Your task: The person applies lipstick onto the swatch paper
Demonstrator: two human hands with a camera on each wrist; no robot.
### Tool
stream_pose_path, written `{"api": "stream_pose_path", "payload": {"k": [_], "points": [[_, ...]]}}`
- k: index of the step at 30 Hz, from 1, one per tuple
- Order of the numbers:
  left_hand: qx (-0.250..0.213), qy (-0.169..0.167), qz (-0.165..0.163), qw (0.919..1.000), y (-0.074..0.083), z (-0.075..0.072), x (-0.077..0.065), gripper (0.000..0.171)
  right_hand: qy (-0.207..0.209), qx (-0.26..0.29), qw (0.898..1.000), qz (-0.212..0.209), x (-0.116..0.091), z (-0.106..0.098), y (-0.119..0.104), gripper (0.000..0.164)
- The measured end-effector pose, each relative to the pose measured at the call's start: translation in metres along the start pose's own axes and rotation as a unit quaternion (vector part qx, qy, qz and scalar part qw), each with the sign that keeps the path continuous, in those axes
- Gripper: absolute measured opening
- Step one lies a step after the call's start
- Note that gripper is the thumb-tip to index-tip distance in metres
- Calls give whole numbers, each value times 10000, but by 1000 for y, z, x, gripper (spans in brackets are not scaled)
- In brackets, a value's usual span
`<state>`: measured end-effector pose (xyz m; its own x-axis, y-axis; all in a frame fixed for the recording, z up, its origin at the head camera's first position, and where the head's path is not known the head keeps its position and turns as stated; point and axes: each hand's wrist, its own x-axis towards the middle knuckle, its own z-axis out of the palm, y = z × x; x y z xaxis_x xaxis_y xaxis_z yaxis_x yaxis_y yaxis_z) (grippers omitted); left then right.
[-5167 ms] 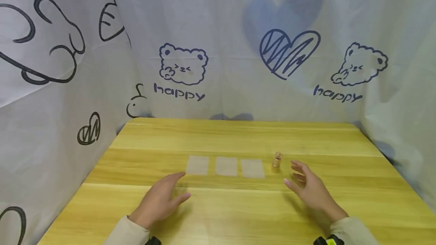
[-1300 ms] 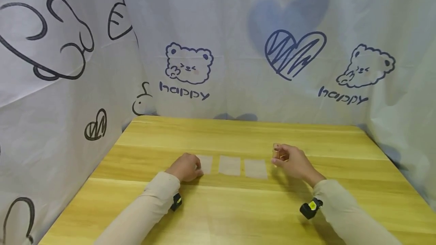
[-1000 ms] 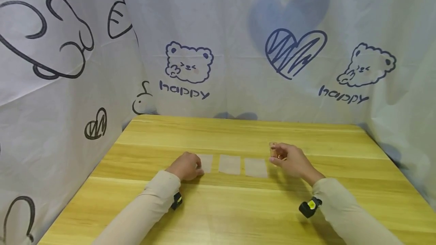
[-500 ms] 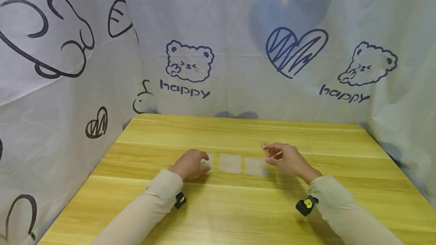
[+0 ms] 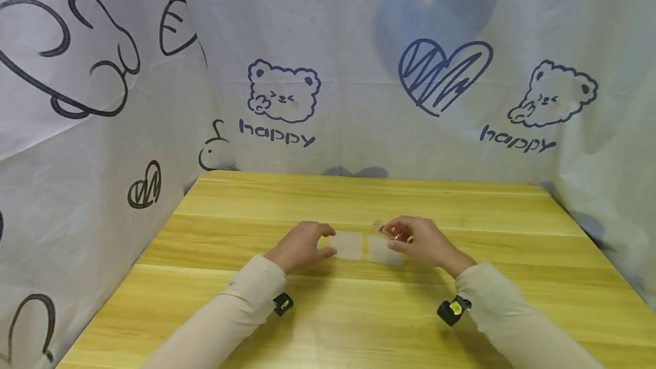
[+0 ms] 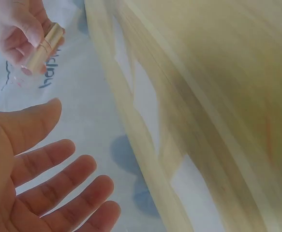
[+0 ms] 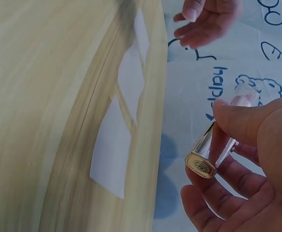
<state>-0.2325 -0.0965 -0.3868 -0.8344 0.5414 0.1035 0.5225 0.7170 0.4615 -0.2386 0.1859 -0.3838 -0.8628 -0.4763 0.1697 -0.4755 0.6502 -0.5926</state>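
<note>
My right hand [image 5: 427, 244] holds a lipstick [image 7: 202, 153] between thumb and fingers, raised over the rightmost paper square [image 5: 378, 252]. The tube has a gold base, and its clear end points left and away. My left hand [image 5: 302, 247] is over the left part of the row, thumb and fingers spread apart with nothing between them; the left wrist view shows its fingers [image 6: 58, 198] extended. A middle paper square [image 5: 347, 246] lies just right of its fingertips. The leftmost paper square [image 6: 194, 193] is hidden by this hand in the head view.
The three thin white squares lie in a row on a wood-grain table [image 5: 328, 323]. A pale curtain [image 5: 353, 73] printed with bears and hearts hangs behind the table and along its sides. Each wrist wears a small black camera [image 5: 451, 311].
My right hand picked up the lipstick, which stood right of the squares, and has carried it left, tilting it. My left hand has moved right and opened its fingers, covering the leftmost square.
</note>
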Motion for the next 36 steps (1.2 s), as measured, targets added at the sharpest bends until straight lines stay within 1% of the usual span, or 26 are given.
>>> {"api": "stream_pose_path", "payload": {"k": [3,7,10,15,21,25,32,36], "points": [[-71,-30,40,10000,4,1,0,37,-48,-2,10000,-65,0,3,-4,25],[-64,-110,53,9999,9,4,0,38,-208,-114,9995,-193,1,8,-8,25],[-10,-104,106,9999,11,5,1,38,-311,-165,9989,-297,2,11,-11,27],[20,-25,268,9996,15,4,5,38,-315,-85,9985,-431,3,15,-17,27],[124,-78,413,9990,18,5,8,37,-388,-44,9974,-603,6,20,-24,29],[199,-174,402,9988,21,6,9,38,-417,7,9971,-637,7,23,-28,29],[162,-310,331,9988,26,7,8,38,-473,71,9963,-715,8,28,-33,29],[157,-273,451,9985,27,8,6,33,-509,94,9959,-745,8,29,-35,29]]}}
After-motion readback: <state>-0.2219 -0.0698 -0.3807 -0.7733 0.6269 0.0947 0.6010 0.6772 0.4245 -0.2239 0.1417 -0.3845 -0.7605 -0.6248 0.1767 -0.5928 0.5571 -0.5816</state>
